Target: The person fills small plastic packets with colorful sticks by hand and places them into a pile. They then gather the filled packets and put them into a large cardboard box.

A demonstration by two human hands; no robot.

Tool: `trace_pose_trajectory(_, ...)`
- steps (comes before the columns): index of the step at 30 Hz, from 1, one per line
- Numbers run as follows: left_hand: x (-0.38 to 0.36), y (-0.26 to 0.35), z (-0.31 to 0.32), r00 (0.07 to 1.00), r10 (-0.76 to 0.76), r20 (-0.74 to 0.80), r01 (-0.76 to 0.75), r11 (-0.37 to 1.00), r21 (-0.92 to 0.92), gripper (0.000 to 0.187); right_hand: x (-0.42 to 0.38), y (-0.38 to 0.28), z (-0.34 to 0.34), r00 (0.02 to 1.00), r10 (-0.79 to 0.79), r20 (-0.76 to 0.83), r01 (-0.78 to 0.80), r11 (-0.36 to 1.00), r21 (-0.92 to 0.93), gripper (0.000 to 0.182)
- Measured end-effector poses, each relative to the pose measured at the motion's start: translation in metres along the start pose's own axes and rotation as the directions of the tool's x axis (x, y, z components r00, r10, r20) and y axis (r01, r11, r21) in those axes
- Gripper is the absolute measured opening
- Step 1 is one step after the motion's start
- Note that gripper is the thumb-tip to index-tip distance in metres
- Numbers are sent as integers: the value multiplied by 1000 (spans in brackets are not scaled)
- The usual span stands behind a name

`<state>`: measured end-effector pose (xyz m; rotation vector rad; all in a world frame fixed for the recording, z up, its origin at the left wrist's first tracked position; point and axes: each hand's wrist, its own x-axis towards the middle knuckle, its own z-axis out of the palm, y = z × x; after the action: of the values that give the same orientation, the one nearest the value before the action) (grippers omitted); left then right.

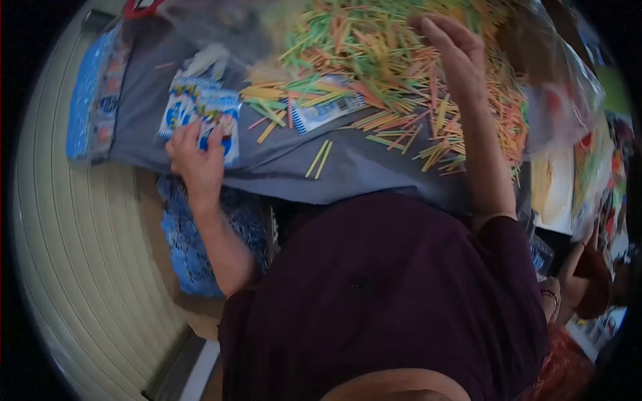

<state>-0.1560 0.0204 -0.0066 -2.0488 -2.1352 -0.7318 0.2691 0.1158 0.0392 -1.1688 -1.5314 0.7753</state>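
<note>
My left hand (197, 157) rests at the near edge of a small pile of blue and white printed packets (224, 107). Its thumb and forefinger are apart, with the fingertips on the packets' face. Over the large heap of thin coloured sticks (361, 47), green, yellow, orange and pink, I hold my right hand (458, 57). The fingers of that hand are bent and drawn together; whether anything is between them is hidden. Another packet (328, 112) lies partly under loose sticks between my hands. Two yellow sticks (319, 159) lie apart near the table's front edge.
Grey cloth (261, 170) covers the table. Clear plastic sheeting (562, 87) borders the heap at right. A blue packaged bundle (90, 100) sits at the left end. Below the table stands a box of blue packets (190, 247). Another person's arm (572, 264) shows at far right.
</note>
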Motion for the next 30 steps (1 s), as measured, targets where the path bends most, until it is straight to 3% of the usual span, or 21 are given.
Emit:
trace_pose_trajectory(2, -2, 7, 5, 999, 34, -28, -35, 998, -44, 34, -1, 30, -27, 997, 6, -79, -19, 986, -164, 23)
trace_pose_trajectory(4, -1, 19, 1, 991, -132, -20, 132, 991, 21, 33, 1, 32, -52, 993, -1, -118, -32, 959, -280, 22)
trace_pose_trajectory(5, 0, 26, -3, 993, -119, -23, 119, 993, 10, 33, 2, 28, -68, 978, -188, -88, 110, 829, -548, 24)
trace_pose_trajectory(7, 0, 51, -12, 975, -47, -218, 109, 954, 278, 27, 0, 32, -102, 937, -350, -16, 212, 603, -769, 27)
trace_pose_trajectory(8, 3, 62, -15, 974, -39, -221, 100, 957, 271, 27, 1, 41, -125, 958, -286, -4, 173, 589, -789, 32)
trace_pose_trajectory(10, 4, 84, -21, 953, 183, -242, -153, 978, 138, 25, 12, 62, -150, 974, -224, 14, 143, 571, -808, 37)
trace_pose_trajectory(11, 7, 101, -20, 941, 309, -138, -316, 948, -37, 24, 20, 77, -156, 985, -168, 25, 122, 602, -789, 39)
trace_pose_trajectory(12, 6, 116, -13, 941, 307, -140, -314, 949, -32, 24, 25, 80, -152, 989, -142, 28, 111, 620, -777, 40)
trace_pose_trajectory(14, 4, 140, 2, 871, 435, 226, -391, 894, -217, 24, 37, 85, -139, 995, -99, 33, 89, 638, -765, 41)
trace_pose_trajectory(23, -9, 158, 24, 822, 509, 256, -521, 853, -21, 34, 73, 102, -64, 986, 162, 37, 12, 153, -988, 36)
trace_pose_trajectory(26, -7, 164, 22, 813, 553, 182, -570, 820, 50, 25, 79, 98, -63, 974, 219, 62, 42, 93, -995, 35)
trace_pose_trajectory(30, -6, 161, 22, 810, 550, 202, -569, 821, 49, 20, 79, 84, -78, 967, 237, 98, 75, 101, -992, 33)
